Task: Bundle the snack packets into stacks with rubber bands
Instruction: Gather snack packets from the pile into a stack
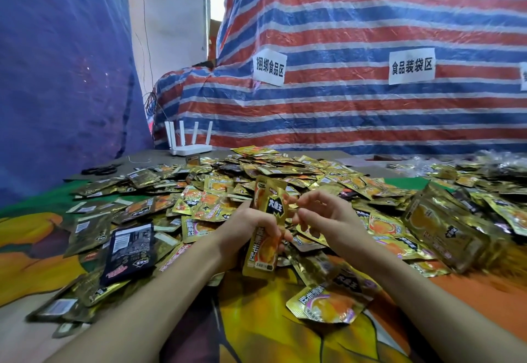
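My left hand point(251, 228) grips an upright stack of gold snack packets point(266, 220) around its middle, just above the table. My right hand point(322, 211) is right beside the stack's top, fingers curled and pinching something small at the packets' right edge; whether it is a rubber band I cannot tell. A big loose heap of gold packets point(256, 174) covers the table behind and around both hands. One gold packet point(325, 302) lies flat in front of my right forearm.
A dark blue packet point(128, 251) lies at the left. Scissors point(99, 169) and a white router point(189, 141) sit at the back left. A larger gold bag point(445, 225) lies at the right. A striped tarp point(370, 48) rises behind the table.
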{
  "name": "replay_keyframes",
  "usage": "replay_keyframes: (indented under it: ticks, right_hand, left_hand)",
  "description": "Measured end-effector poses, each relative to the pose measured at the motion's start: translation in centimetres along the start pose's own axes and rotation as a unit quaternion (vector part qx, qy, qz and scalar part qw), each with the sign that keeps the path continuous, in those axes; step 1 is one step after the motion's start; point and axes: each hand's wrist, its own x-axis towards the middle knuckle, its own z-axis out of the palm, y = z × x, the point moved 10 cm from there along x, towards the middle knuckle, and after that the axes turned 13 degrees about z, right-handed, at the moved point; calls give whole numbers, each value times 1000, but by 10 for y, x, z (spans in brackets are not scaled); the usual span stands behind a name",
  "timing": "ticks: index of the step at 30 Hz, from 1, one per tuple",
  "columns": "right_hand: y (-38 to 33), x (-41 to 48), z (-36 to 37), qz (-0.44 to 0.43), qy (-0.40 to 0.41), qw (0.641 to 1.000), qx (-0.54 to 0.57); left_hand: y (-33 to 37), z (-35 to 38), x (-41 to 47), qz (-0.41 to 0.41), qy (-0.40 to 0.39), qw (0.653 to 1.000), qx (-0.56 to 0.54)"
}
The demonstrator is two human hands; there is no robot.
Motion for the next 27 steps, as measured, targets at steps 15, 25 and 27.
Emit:
replay_keyframes:
  ticks: [15, 25, 27]
  right_hand:
    - [8, 7, -21, 32, 68, 996, 48]
    - [24, 0, 16, 180, -154, 965, 112]
    - [13, 2, 13, 155, -150, 962, 164]
  left_hand:
    - [-9, -2, 1, -22, -7, 999, -28]
    - [-4, 1, 1, -32, -35, 977, -210]
    - [-4, 1, 2, -25, -24, 974, -222]
